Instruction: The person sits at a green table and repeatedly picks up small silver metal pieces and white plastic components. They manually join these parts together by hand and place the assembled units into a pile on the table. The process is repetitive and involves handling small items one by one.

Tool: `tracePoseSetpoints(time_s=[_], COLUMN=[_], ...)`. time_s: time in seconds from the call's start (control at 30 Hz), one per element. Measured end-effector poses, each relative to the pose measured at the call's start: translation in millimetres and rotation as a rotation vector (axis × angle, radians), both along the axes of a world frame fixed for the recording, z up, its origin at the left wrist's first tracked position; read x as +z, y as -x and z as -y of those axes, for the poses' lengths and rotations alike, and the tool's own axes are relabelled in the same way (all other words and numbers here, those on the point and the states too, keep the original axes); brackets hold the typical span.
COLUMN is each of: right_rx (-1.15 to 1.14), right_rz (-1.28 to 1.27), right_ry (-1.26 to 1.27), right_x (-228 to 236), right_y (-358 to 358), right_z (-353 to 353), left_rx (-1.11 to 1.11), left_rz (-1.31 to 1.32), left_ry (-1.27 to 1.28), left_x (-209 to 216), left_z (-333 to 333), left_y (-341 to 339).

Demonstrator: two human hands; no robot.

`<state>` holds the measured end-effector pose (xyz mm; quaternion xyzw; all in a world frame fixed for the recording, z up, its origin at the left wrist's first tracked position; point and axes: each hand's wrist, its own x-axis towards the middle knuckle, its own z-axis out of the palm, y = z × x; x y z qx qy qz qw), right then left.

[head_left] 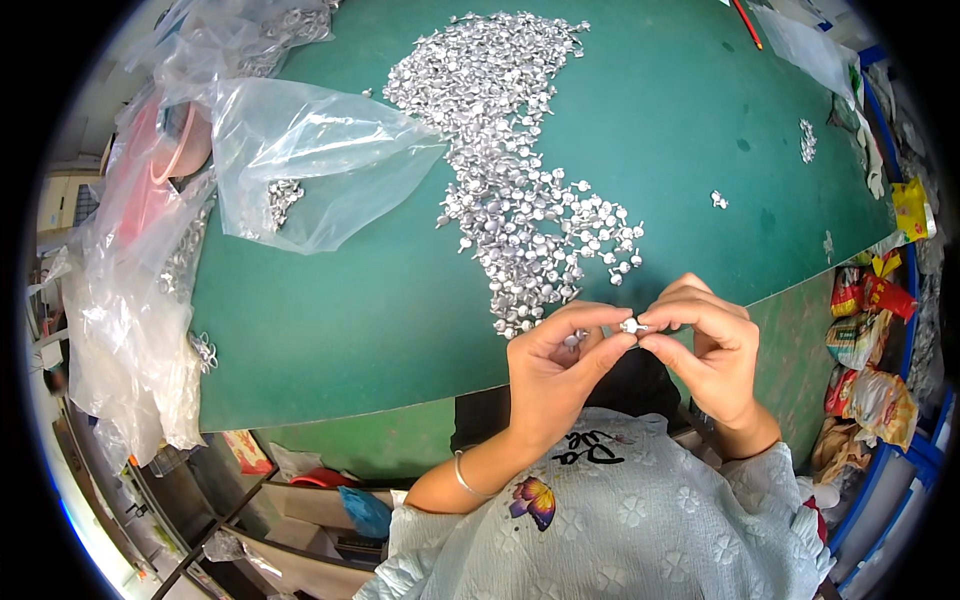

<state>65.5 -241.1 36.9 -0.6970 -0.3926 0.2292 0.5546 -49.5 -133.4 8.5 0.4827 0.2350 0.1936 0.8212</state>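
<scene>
Between my two hands, just off the table's near edge, is a small silver metal part (631, 325) with a rounded head and a thin stem. The thumb and forefinger of my left hand (560, 365) pinch it from the left. From the other side, the thumb and forefinger of my right hand (708, 350) close on its stem end. More silver metal (575, 339) shows inside the curl of my left fingers, partly hidden. A long heap of similar small silver parts (500, 160) stretches from the far side of the green table (680, 180) down to my left hand.
A clear plastic bag (330, 150) holding some metal parts lies left of the heap. Further left hang more bags (130, 330) beside a pink container (185, 145). Small clusters of parts (719, 200) lie at right. A red pencil (747, 24) lies far right; colourful packages (870, 400) line the right side.
</scene>
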Motion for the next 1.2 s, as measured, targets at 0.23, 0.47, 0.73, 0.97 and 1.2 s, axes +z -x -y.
tracePoseSetpoints(time_s=[0.23, 0.47, 0.73, 0.97, 1.2], right_rx=[0.001, -0.016, -0.042, -0.105, -0.146], right_rz=[0.120, 0.145, 0.159, 0.183, 0.189], right_ry=[-0.046, -0.045, -0.071, -0.154, -0.212], right_x=[2.9, 7.3, 12.4, 13.7, 14.9], right_y=[0.7, 1.8, 1.6, 3.5, 8.4], right_z=[-2.4, -1.8, 3.2, 13.4, 13.4], left_rx=[0.003, -0.018, -0.059, -0.155, -0.196], left_rz=[0.124, 0.127, 0.138, 0.205, 0.268], left_ry=[-0.015, 0.025, 0.173, 0.140, 0.119], left_x=[-6.2, -4.2, 1.6, 11.6, 15.7], left_z=[3.7, 4.1, 8.2, 7.3, 5.9], left_y=[0.9, -0.2, -5.9, -13.7, -13.2])
